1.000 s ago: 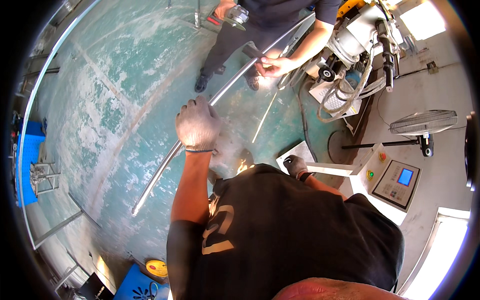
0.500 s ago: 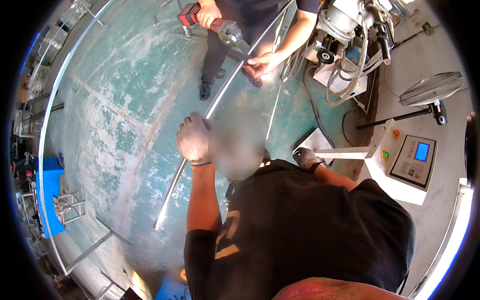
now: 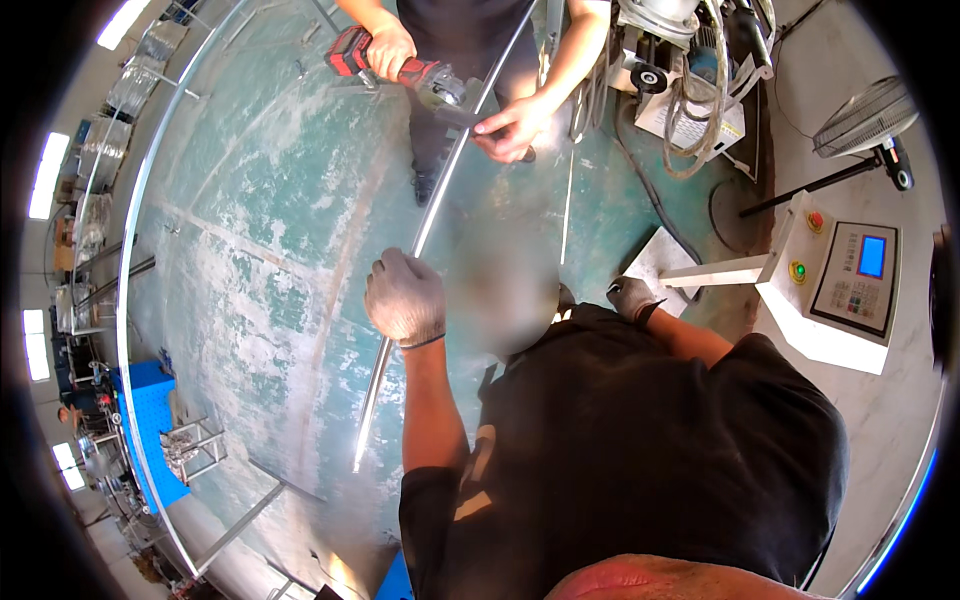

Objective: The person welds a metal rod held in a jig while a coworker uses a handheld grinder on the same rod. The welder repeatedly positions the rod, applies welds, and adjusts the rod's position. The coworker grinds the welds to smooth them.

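Stretch of metal tube [image 3: 439,195] out of sight behind left hand [image 3: 405,298], far end past top edge

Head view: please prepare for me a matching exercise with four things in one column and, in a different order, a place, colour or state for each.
Things:
1. pipe
2. grinder
3. fan
4. screen

Descriptions:
A. upper right, on a pole
B. lit blue
C. in the person's left grip
D. red and black, in a co-worker's grip

Right pairs: 1-C, 2-D, 3-A, 4-B
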Demonstrator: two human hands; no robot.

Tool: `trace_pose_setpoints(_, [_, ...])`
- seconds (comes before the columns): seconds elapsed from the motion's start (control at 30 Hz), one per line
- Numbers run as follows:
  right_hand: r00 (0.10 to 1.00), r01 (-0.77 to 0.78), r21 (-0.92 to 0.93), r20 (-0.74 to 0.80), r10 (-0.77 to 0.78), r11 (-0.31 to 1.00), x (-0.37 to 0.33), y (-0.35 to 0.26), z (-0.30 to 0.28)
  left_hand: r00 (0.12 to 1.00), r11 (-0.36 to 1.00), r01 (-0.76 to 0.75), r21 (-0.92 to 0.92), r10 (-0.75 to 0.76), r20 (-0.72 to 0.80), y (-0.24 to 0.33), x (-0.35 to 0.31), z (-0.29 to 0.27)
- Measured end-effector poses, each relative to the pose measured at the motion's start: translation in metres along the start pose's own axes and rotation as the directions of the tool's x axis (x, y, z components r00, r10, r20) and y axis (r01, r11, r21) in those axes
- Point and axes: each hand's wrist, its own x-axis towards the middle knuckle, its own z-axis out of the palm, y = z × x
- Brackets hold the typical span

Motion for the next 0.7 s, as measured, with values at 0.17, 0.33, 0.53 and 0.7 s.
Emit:
trace_pose_setpoints(0.17, [1.0,-0.004,0.003,-0.007,0.004,1.0,0.0041,0.0006,0.0015,1.0,1.0,-0.01,-0.011,0.01,-0.005,0.0016,-0.0005,-0.0023])
trace_pose_setpoints(0.33, [1.0,-0.004,0.024,-0.019,0.005,1.0,0.0058,0.0043,0.0041,1.0,1.0,-0.016,-0.02,0.016,-0.009,0.0016,-0.0012,-0.0008])
trace_pose_setpoints(0.53, [1.0,-0.014,0.011,-0.028,0.014,1.0,0.0063,0.0073,0.006,1.0,1.0,0.006,-0.017,-0.005,0.019,0.0011,-0.0016,-0.0001])
trace_pose_setpoints(0.7, [0.999,-0.026,0.02,-0.026,0.027,0.999,0.0065,0.0102,0.0065,1.0,1.0,0.006,-0.02,-0.005,0.018,-0.0001,-0.0028,0.0027])
